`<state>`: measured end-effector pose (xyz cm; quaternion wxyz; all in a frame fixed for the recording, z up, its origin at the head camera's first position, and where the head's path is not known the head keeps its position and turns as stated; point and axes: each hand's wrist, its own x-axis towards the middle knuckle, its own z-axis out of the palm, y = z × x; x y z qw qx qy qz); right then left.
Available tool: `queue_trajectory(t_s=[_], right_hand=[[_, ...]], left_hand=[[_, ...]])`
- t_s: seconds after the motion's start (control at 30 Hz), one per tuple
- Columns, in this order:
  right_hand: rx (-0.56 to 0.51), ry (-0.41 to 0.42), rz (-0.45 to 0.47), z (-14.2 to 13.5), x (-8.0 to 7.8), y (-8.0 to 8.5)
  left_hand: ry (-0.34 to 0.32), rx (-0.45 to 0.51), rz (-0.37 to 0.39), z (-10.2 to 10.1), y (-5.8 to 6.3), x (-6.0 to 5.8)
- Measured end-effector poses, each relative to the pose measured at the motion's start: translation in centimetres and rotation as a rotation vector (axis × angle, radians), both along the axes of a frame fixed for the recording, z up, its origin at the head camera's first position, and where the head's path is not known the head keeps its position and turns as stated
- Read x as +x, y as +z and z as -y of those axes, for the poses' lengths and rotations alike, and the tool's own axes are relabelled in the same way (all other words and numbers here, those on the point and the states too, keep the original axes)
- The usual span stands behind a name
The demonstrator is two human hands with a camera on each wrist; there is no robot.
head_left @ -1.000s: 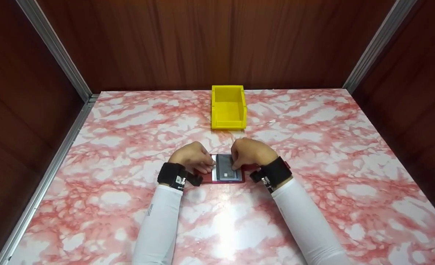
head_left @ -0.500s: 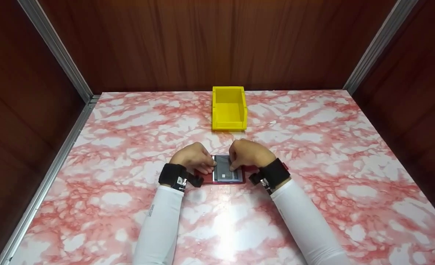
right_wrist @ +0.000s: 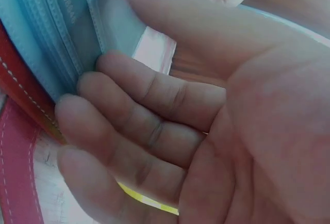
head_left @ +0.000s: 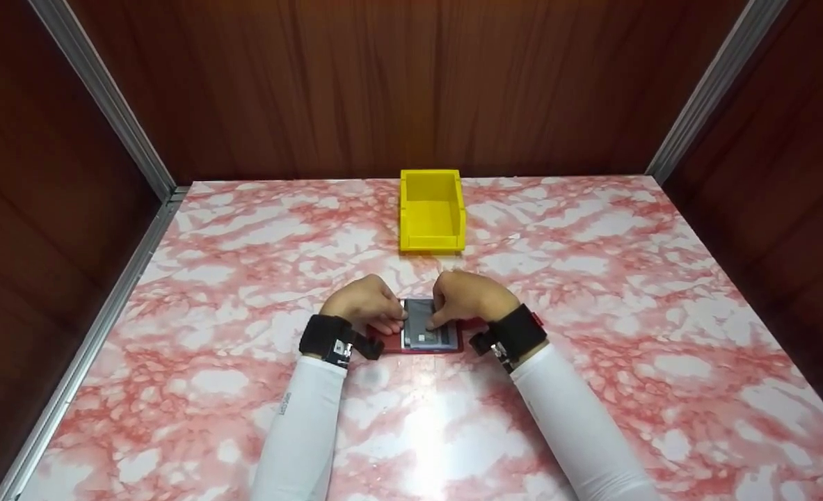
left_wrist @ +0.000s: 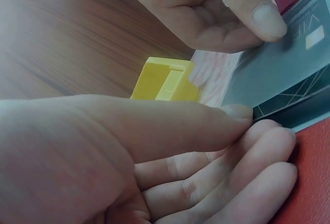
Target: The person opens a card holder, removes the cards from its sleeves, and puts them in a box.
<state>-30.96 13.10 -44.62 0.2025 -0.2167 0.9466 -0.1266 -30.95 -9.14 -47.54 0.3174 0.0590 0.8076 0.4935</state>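
Observation:
A red card holder [head_left: 392, 343] lies unfolded on the table between both hands, with clear plastic sleeves in it. A dark grey card [head_left: 417, 321] with a chip sits at a sleeve; in the left wrist view the card [left_wrist: 296, 48] shows pale lettering. My left hand [head_left: 366, 303] pinches the sleeve's left edge between thumb and forefinger, its other fingers near the red cover [left_wrist: 314, 167]. My right hand [head_left: 477, 298] holds the card with its thumb on the face; in the right wrist view its fingertips [right_wrist: 93, 87] touch the stacked sleeve edges [right_wrist: 56, 33].
A yellow open-front bin [head_left: 432, 219] stands behind the hands, toward the back of the pink-and-white marbled table [head_left: 244, 278]. Brown wood-look panels [head_left: 411, 83] wall in the back and sides. A red strap [right_wrist: 20, 162] extends from the holder's right side.
The right thumb has moved left and slightly nearer, and the grey card has slid left with it, narrowing the white strip beside it. The left hand keeps its pinch. The head view has tilted slightly.

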Motion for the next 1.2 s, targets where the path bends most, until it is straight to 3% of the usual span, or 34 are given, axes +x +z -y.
queue_trajectory(t_s=[0.83,1.2], right_hand=[[-0.010,-0.014,0.042,-0.44,-0.22,-0.07],[-0.017,-0.022,0.043,0.01,-0.26,-0.03]], left_hand=[[-0.024,-0.008,-0.006,-0.36,-0.20,-0.17],[0.005,0.029,-0.006,0.08,-0.06,0.05]])
